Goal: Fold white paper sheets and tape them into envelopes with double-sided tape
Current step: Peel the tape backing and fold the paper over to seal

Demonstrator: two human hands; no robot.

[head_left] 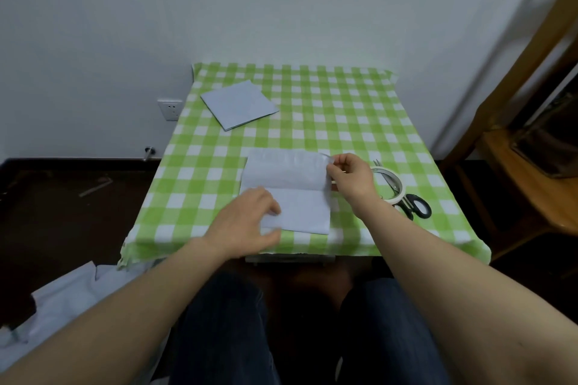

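Left hand (250, 219) presses folded paper (291, 191); right hand (350, 176) pinches its corner (far right).

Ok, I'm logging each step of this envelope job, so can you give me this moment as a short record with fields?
work piece: folded sheet, flat on the tablecloth
left hand: presses the sheet's near left part, fingers fairly straight
right hand: pinches the sheet's far right corner
tools: tape roll and scissors, right of the sheet, roll lying over the blades
set aside: paper stack, far left of the cloth
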